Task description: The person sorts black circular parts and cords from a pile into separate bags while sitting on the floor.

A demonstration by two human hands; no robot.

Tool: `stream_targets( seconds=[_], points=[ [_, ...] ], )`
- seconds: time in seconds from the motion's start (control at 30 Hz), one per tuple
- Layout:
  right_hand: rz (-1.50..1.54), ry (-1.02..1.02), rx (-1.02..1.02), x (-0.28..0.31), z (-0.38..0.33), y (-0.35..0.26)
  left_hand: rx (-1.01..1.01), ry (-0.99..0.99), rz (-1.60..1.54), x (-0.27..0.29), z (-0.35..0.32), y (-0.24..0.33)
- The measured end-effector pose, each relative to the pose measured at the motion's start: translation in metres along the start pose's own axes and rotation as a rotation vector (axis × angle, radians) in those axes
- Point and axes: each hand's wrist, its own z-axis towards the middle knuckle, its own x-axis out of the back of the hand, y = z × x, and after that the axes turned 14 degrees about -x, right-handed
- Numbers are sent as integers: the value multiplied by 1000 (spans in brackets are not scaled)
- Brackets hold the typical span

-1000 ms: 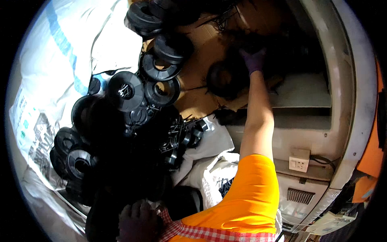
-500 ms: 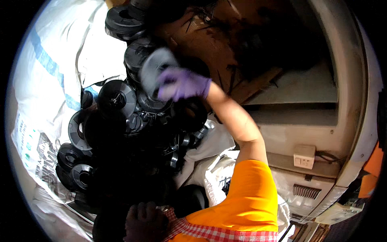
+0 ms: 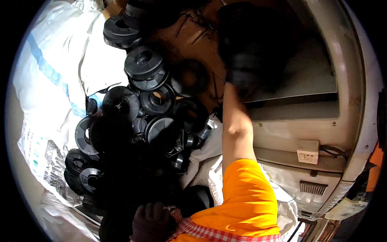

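Note:
My right hand [image 3: 244, 72], arm stretched forward, is in deep shadow over the machine's dark opening. Its fingers are lost in the dark, and whether it holds anything is hidden. My left hand [image 3: 151, 222], in a dark-looking glove, is low near my body by the checked apron strap [image 3: 205, 228]. Its fingers are curled, and what they may grip does not show. Ahead and to the left lies a heap of black plastic spools, among them a stacked spool [image 3: 143, 62], a ring-shaped spool [image 3: 158, 100] and a tilted disc [image 3: 159, 131].
A big white woven sack [image 3: 60, 76] with a blue stripe bulges along the left. At right stands a pale machine [image 3: 282, 141] with a socket box [image 3: 307, 155] and a vent [image 3: 313, 187]. Thin black strips [image 3: 201, 34] are scattered on a brown surface.
My purple-gloved right hand has moved right, from above the spools with a blurred grey disc to the shadowed machine opening. A tilted disc now shows mid-heap. My left hand stays low, fingers curled.

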Motion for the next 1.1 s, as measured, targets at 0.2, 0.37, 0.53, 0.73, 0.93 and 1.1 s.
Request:
stream_targets(
  seconds=[0.2,0.37,0.53,0.73,0.93,1.1],
  points=[
    [261,-205,433,-27,-84,-52,-5,-1,105,-6,0,4],
    [648,-876,735,-10,-188,-80,42,-82,-30,9,6,4],
    [909,-334,586,61,-157,-91,12,-160,53,14,9,9],
    [528,200,-565,93,-25,-106,57,-28,34,8,8,10],
    [-51,-67,315,-7,45,-66,-57,50,114,5,11,9],
    [257,-596,958,55,-93,-148,-22,25,-57,12,18,13]
  ],
)
